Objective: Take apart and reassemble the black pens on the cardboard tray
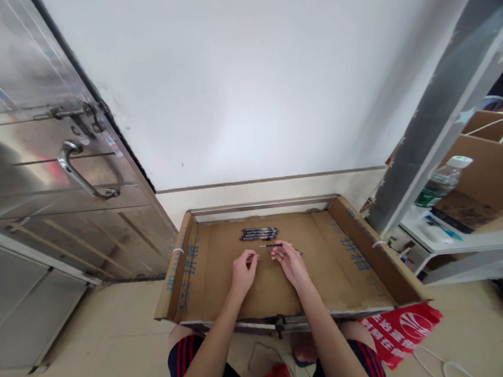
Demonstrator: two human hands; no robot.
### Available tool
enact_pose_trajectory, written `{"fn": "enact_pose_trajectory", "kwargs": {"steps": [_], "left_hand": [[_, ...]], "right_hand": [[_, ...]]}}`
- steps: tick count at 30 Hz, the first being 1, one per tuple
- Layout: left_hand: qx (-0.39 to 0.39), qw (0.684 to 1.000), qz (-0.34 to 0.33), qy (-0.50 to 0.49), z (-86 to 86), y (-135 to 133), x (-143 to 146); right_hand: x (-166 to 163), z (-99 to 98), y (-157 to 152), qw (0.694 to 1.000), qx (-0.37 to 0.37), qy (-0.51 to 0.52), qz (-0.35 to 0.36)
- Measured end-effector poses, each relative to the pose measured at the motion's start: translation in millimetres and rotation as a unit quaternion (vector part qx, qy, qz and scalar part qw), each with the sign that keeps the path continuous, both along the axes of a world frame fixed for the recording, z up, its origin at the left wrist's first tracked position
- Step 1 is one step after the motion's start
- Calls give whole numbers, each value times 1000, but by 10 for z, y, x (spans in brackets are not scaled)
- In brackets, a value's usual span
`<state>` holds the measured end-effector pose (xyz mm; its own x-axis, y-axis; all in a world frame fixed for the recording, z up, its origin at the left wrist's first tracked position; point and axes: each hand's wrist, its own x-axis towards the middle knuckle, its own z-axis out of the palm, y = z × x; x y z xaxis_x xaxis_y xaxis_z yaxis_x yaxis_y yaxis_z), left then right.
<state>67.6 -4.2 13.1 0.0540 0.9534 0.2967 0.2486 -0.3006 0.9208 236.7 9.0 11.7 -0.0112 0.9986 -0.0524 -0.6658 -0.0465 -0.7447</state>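
A cardboard-lined tray (pixel 355 249) lies in front of me on a low stand. Several dark pens (pixel 259 233) lie bundled side by side near its far edge. My right hand (pixel 288 259) pinches a thin dark pen (pixel 269 246) that points left, just in front of the bundle. My left hand (pixel 244 268) is curled with fingers together beside it; something small may be between its fingertips, too small to name. The two hands are a few centimetres apart over the middle of the tray.
A steel door with a curved handle (pixel 81 174) stands at the left. A white wall is behind the tray. At the right, a grey post (pixel 439 105) and shelves hold a plastic bottle (pixel 442 181) and cardboard. A red bag (pixel 401 329) lies on the floor.
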Motion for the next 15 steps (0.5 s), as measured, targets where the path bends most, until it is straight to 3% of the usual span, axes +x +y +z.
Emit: {"fn": "enact_pose_trajectory", "kwargs": {"steps": [5, 15], "left_hand": [[22, 999, 18, 44, 44, 9, -15], [14, 999, 47, 8, -4, 6, -17]], "right_hand": [[-15, 21, -28, 1000, -3, -7, 2], [-15, -16, -27, 1000, 3, -12, 8]]}}
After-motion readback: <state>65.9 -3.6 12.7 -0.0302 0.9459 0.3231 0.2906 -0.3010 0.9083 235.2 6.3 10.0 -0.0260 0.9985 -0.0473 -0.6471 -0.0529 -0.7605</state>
